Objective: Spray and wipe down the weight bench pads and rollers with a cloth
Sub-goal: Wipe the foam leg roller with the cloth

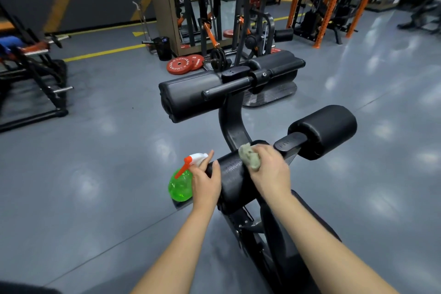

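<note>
your right hand (269,170) clutches the cloth (249,156) on the lower-centre roller (232,175), left hand (206,184) grips the spray bottle (180,187); centre-right roller (327,131) and upper pads (191,96) likely remain.

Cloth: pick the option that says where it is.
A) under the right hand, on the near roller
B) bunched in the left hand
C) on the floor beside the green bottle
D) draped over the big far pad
A: the right hand holds the cloth against the near roller, while the left hand holds only the spray bottle.
</note>
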Motion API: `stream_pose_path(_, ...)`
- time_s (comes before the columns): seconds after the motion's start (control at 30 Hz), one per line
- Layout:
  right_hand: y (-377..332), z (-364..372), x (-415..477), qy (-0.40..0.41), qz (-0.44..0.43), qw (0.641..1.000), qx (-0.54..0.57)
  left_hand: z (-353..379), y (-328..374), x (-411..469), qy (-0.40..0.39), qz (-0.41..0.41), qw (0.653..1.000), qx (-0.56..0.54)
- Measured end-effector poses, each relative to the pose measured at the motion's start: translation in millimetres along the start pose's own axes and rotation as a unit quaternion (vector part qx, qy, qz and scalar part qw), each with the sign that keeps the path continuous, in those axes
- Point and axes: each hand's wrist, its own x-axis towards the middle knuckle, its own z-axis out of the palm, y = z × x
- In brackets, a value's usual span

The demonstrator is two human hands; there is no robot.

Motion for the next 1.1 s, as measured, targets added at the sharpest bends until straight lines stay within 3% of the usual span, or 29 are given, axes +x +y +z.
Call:
stream_pose_path(0.13,-21.4,11.5,-46.8,-0.031,-0.139,0.988,0.067,1.6,-3.7,2.7,0.0,0.002,1.0,0.002)
stream_pose_path(0.23,2.9,2.2,-29.2,-0.04,-0.218,0.974,0.047,1.7,-5.7,3.8,-0.003,-0.016,1.0,-0.006)
stream_pose_path(0.27,17.9,-2.7,-14.0,-0.023,-0.182,0.982,0.042,0.6,-4.0,3.3,-0.008,-0.028,1.0,-0.009)
stream_pose_path(0.33,47.6,-17.1,19.9,0.027,-0.028,0.998,0.046,1.1,-5.3,4.7,-0.018,-0.041,0.999,-0.016)
stream_pose_path(0.4,63.0,-22.1,39.8,0.01,0.08,0.997,0.018,1.0,-6.4,4.2,-0.02,-0.05,0.998,-0.019)
stream_pose_path(0.5,52.1,-16.3,36.7,0.006,0.061,0.998,-0.028,1.7,-6.8,4.7,-0.012,-0.049,0.999,-0.016)
stream_pose_path(0.83,-22.3,10.9,-41.0,-0.034,-0.134,0.985,0.102,5.0,-11.4,17.4,-0.006,-0.072,0.996,-0.058)
stream_pose_path(0.93,-11.1,12.1,-13.8,-0.068,-0.117,0.987,0.085,4.5,-16.4,22.0,-0.009,-0.088,0.995,-0.045)
stream_pose_path(1.1,23.1,7.1,38.2,-0.002,0.031,0.999,-0.013,6.0,-11.1,16.5,-0.01,-0.079,0.996,-0.036)
